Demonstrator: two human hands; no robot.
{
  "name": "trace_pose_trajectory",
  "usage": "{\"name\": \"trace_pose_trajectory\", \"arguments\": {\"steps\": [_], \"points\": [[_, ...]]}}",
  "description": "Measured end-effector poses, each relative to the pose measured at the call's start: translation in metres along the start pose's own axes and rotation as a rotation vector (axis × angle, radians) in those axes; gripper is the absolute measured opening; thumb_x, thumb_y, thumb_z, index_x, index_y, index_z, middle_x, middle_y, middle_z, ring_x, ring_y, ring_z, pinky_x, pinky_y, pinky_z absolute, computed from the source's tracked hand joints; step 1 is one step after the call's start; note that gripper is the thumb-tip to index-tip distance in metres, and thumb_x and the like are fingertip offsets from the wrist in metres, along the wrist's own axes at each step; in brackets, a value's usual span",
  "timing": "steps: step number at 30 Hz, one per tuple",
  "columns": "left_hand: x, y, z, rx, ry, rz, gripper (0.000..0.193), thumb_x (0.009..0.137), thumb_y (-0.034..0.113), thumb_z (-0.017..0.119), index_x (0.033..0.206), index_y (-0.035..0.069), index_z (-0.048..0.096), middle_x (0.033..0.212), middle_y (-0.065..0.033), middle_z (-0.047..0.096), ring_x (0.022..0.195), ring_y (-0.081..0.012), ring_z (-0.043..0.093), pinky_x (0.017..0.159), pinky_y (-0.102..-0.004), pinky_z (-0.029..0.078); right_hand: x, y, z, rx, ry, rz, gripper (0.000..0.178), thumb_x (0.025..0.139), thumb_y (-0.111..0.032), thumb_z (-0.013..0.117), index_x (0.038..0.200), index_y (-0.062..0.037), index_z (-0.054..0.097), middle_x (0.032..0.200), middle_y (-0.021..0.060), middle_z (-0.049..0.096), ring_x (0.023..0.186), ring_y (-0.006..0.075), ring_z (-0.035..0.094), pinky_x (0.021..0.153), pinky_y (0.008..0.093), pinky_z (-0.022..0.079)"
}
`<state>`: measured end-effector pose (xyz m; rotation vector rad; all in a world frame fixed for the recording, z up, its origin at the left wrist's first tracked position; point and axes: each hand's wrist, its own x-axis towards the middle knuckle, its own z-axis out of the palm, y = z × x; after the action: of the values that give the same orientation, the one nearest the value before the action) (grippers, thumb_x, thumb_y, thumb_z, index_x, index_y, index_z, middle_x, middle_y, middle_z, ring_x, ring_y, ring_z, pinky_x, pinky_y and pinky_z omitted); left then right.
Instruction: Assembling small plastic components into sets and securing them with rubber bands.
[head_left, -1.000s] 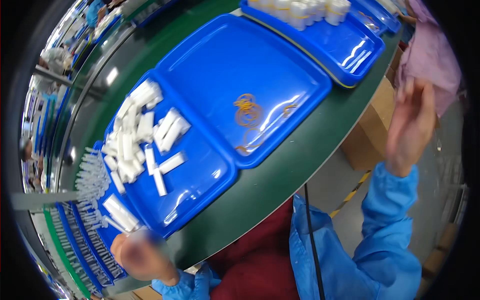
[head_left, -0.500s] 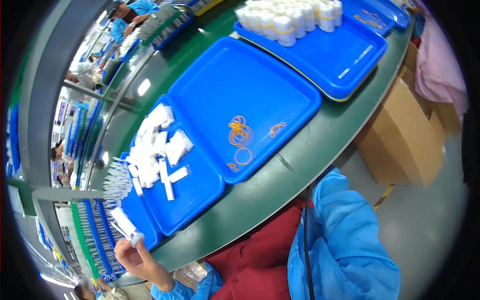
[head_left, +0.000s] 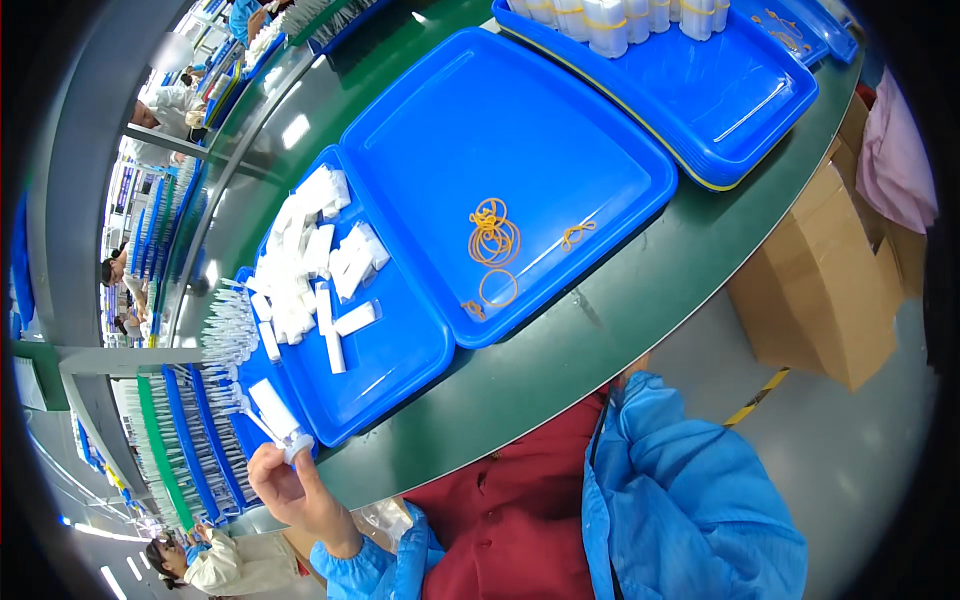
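Observation:
Near the table's left end my left hand (head_left: 305,497) is closed, with thumb and fingertips pinching a clear round end piece. From it a white tube (head_left: 272,408) and a thin white stick point up and left, over a small blue tray. What exactly this piece is I cannot make out. Of my right hand (head_left: 637,366) only a sliver shows at the table edge, above the blue sleeve; its fingers are hidden. White rectangular pieces (head_left: 290,290) lie heaped in a blue tray (head_left: 400,395) beyond my left hand. Pointed translucent pieces (head_left: 228,325) stand bunched at its left.
A large blue tray (head_left: 500,120) holds orange rubber bands (head_left: 493,232). Stacked blue trays (head_left: 730,110) at far right bear banded white bundles (head_left: 605,25). A cardboard box (head_left: 820,280) stands on the floor at right. Other people (head_left: 235,565) work at the far left.
The view has shifted, so the trays sit higher in the picture. My left hand still pinches the white piece, now somewhat to the right. A sliver of my right hand has come into sight.

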<state>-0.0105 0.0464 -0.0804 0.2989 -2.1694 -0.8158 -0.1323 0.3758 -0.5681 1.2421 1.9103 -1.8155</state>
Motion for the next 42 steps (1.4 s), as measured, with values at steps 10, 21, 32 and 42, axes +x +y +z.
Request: {"name": "trace_pose_trajectory", "arguments": {"steps": [10, 21, 32, 42], "points": [[-0.009, -0.014, 0.004, 0.095, -0.116, 0.154, 0.036, 0.077, -0.015, 0.074, 0.105, 0.004, 0.061, 0.108, -0.0127, 0.06, 0.101, -0.0235, 0.058, 0.093, -0.0337, 0.047, -0.106, -0.185, -0.172, 0.195, 0.344, -0.477, 0.034, 0.103, -0.032, 0.046, 0.112, -0.0048, 0.064, 0.091, 0.004, 0.063, 0.081, 0.014, 0.058, 0.074, 0.0298, 0.045], [0.002, -0.028, -0.001, 0.084, -0.129, 0.323, 0.035, 0.069, -0.006, 0.084, 0.098, 0.009, 0.07, 0.094, -0.0061, 0.069, 0.082, -0.0247, 0.066, 0.069, -0.0347, 0.05, -0.37, -0.399, 0.078, -0.768, -0.709, -2.165, 0.021, 0.081, -0.009, 0.071, 0.101, -0.0072, 0.065, 0.082, 0.0056, 0.061, 0.082, 0.0253, 0.06, 0.075, 0.0363, 0.047], [-0.002, -0.042, -0.017, -0.029, -0.163, 0.21, 0.025, 0.08, 0.006, 0.069, 0.105, 0.009, 0.072, 0.103, -0.0032, 0.067, 0.089, -0.0213, 0.064, 0.072, -0.0336, 0.046, -0.4, -0.382, 0.111, -0.787, -0.837, -1.834, 0.024, 0.08, -0.004, 0.074, 0.103, -0.0031, 0.067, 0.085, 0.0078, 0.064, 0.081, 0.0221, 0.063, 0.073, 0.0367, 0.05], [0.006, -0.031, -0.017, -0.228, -0.334, 0.224, 0.027, 0.081, 0.005, 0.07, 0.107, 0.011, 0.074, 0.109, -0.0018, 0.069, 0.092, -0.02, 0.065, 0.074, -0.0324, 0.046, -0.382, -0.36, 0.106, -0.114, -1.173, -0.583, 0.036, 0.109, -0.025, 0.05, 0.13, 0.0022, 0.058, 0.102, 0.005, 0.062, 0.095, 0.0121, 0.058, 0.088, 0.0282, 0.046]]}}
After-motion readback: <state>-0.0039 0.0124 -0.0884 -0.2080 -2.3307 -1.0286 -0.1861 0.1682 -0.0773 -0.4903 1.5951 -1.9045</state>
